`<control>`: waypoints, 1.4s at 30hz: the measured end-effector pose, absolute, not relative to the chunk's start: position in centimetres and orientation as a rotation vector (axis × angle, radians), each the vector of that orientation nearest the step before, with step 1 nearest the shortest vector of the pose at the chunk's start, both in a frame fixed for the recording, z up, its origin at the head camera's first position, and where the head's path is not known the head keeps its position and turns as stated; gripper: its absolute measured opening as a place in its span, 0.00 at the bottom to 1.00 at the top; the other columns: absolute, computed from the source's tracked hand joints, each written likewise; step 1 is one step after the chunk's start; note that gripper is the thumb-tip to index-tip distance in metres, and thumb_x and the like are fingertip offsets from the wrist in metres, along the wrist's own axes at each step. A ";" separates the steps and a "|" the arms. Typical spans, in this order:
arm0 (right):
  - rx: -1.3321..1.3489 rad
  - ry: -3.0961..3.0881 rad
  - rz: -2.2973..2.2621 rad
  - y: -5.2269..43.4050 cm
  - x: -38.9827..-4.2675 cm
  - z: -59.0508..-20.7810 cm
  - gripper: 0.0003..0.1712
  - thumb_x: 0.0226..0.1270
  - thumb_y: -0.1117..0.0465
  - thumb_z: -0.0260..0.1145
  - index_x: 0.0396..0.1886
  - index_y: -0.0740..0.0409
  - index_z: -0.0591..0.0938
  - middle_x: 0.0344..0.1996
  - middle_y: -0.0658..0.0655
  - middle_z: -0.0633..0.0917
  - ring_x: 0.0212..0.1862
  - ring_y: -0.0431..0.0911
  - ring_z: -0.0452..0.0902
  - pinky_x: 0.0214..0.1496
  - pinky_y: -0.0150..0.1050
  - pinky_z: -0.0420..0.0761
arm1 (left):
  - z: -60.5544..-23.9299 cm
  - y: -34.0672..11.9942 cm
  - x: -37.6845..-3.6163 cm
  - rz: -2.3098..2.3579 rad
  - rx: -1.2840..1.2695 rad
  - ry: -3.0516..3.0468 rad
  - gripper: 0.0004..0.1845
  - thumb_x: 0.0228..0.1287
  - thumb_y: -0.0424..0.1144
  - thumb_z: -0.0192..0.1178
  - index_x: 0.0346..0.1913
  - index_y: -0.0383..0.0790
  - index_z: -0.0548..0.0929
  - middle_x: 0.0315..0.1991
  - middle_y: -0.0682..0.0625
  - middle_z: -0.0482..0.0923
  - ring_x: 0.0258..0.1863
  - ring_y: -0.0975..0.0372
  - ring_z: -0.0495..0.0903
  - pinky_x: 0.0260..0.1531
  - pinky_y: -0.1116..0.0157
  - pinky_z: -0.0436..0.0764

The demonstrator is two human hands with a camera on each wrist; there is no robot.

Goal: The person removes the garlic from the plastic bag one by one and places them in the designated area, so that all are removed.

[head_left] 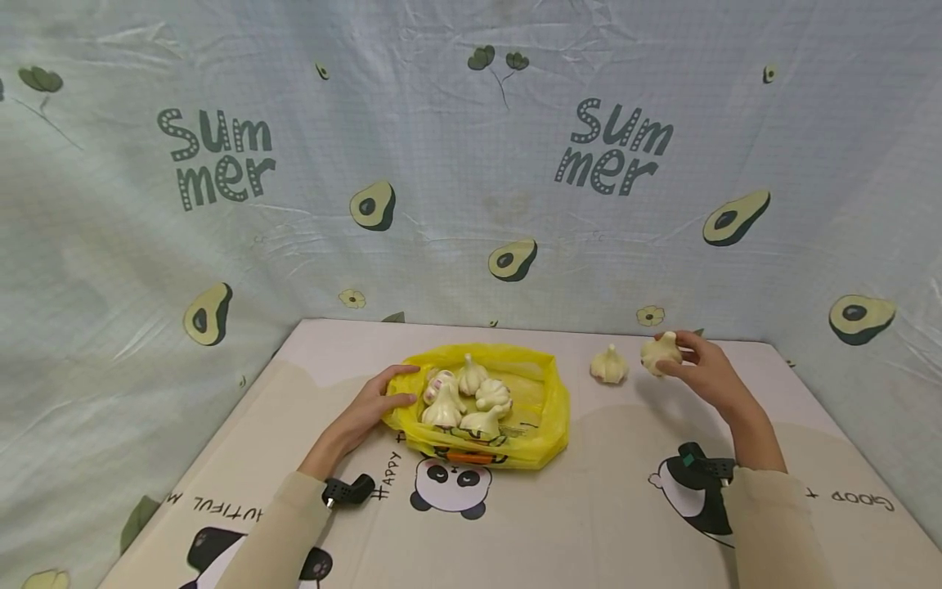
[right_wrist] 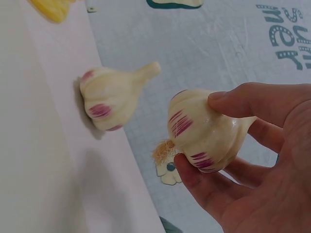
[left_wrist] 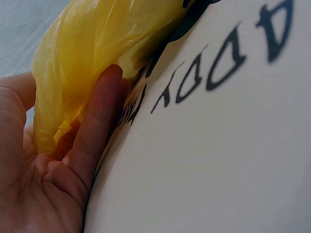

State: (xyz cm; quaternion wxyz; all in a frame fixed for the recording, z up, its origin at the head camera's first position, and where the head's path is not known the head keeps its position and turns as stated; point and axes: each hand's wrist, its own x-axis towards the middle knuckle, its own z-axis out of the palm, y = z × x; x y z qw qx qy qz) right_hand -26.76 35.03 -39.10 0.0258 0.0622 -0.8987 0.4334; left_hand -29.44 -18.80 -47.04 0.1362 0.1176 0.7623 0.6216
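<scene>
Our beige sleeves [head_left: 776,523] stretch over the bench [head_left: 603,491]; our right hand [head_left: 710,372] pinches a garlic bulb [head_left: 660,353] above it, a second bulb [head_left: 608,366] just left of that hand. Our left hand [head_left: 368,406] grips a yellow bag [head_left: 553,409] holding more bulbs [head_left: 444,408].

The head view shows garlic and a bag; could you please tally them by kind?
Yellow bag: 1
Visible garlic bulbs: 7 (5 in the bag, 1 on the table, 1 in the right hand)
Total: 8
</scene>
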 end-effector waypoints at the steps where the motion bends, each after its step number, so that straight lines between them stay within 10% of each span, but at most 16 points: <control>1: 0.194 -2.772 1.351 35.1 -26.8 -39.2 0.36 0.76 0.56 0.65 0.76 0.68 0.65 0.72 0.75 0.67 0.72 0.71 0.65 0.48 0.22 0.72 | -47.0 -18.8 -29.4 1.801 0.338 2.207 0.32 0.71 0.38 0.62 0.75 0.43 0.67 0.80 0.41 0.56 0.66 0.53 0.71 0.54 0.73 0.79; 42: 0.144 -2.803 1.354 36.1 -27.3 -41.9 0.36 0.70 0.62 0.68 0.72 0.71 0.68 0.71 0.77 0.67 0.69 0.70 0.68 0.54 0.33 0.72 | -47.1 -18.8 -29.5 1.798 0.347 2.208 0.32 0.72 0.38 0.61 0.76 0.42 0.67 0.80 0.40 0.57 0.63 0.55 0.73 0.53 0.73 0.80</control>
